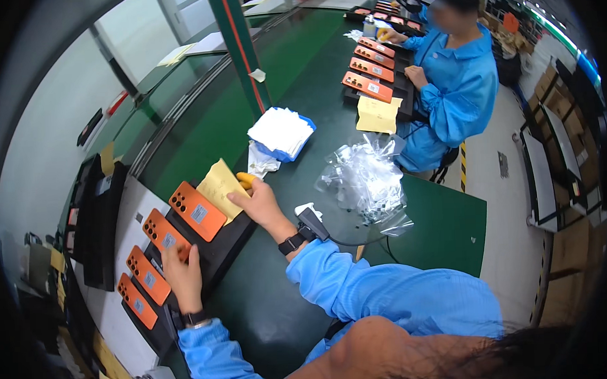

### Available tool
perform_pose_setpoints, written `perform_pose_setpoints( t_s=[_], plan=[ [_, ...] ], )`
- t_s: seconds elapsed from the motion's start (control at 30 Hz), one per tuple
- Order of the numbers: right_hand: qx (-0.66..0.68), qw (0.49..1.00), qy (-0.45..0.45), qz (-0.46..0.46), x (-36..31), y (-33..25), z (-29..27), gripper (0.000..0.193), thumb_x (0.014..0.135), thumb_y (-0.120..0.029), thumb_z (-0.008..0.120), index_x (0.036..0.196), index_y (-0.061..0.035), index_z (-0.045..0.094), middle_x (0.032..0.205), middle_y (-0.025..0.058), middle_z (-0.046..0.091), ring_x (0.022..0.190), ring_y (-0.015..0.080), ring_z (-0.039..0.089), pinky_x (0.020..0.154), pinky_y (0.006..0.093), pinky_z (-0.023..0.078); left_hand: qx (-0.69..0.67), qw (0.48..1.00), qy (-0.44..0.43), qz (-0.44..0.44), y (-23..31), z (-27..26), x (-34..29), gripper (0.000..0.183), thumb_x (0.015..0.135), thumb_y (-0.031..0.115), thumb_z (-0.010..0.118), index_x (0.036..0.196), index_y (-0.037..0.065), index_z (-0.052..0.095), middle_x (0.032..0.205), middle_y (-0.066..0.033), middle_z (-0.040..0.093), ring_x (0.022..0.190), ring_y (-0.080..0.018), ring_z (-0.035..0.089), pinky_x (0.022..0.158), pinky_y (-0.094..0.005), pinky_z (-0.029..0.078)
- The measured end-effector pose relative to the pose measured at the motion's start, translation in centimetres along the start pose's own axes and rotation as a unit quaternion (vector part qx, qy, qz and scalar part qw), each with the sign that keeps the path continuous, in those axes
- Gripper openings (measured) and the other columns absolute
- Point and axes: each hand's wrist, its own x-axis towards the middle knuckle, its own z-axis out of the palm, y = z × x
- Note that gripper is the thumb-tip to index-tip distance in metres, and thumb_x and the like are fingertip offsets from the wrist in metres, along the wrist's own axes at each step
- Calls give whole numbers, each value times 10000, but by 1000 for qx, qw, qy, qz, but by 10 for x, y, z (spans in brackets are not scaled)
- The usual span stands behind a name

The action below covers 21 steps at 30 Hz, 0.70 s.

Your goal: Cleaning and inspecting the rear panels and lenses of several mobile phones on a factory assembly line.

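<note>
A: What is seen at the far left?

B: A black tray (219, 249) is laid on the green worktop (288, 310), and four orange phones are set in it in a row. The lowest orange phone (137, 301) is at the left end, and two more follow it up the tray. The left hand (181, 274) is rested on the tray, just beside the third phone (162, 233). Its fingers are spread flat and released; nothing is grasped by them.

A: And further to the right?

B: The top orange phone (198, 210) is placed at the upper end of the tray. A yellow paper card (220, 188) is leaned just behind it, and this card is touched by the right hand (257, 201). The fingers of this hand are curled at the card's edge, and something yellow-orange is seen at their tips, but it cannot be told if the card is truly grasped. A black wrist band (293, 242) is worn on this arm.

A: What is found beyond the hands?

B: A stack of white sheets (281, 131) is kept in a blue holder, and a heap of clear plastic bags (365, 181) is laid to its right. At the far right, a co-worker in a blue coat (457, 84) is seated by a second row of orange phones (371, 68).
</note>
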Motion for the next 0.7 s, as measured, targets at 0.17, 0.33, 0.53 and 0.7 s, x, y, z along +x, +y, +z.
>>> perform_pose_setpoints(
  t_s=[0.17, 0.33, 0.53, 0.7],
  plan=[
    [-125, 988, -85, 36, -9, -29, 4, 598, 825, -406, 748, 1200, 41, 619, 1059, 222, 700, 986, 340, 693, 855, 392, 534, 78, 997, 12, 18, -22, -30, -46, 322, 782, 196, 791, 891, 5, 556, 919, -138, 523, 868, -337, 542, 785, -418, 454],
    [-142, 983, -103, 57, -11, -38, -1, 596, 811, -414, 762, 1155, 53, 625, 1022, 227, 706, 972, 343, 698, 843, 394, 537, 61, 994, -38, 85, -10, -33, -54, 358, 702, 198, 825, 885, 20, 574, 944, -120, 530, 940, -319, 513, 829, -415, 439],
    [-176, 978, -104, 33, -13, -26, 13, 639, 790, -456, 781, 1138, 55, 619, 1003, 237, 706, 969, 366, 695, 833, 408, 537, 173, 976, -35, 131, -29, -30, -65, 399, 722, 359, 806, 868, 53, 595, 880, -113, 555, 897, -326, 531, 808, -427, 403],
    [-42, 993, -112, -2, -1, 12, 4, 552, 804, -345, 814, 1133, 53, 619, 1038, 168, 718, 960, 240, 700, 823, 367, 541, 190, 969, -30, 155, -26, -8, -45, 372, 792, 421, 747, 898, 87, 622, 878, -92, 580, 894, -301, 551, 781, -414, 391]
  ],
)
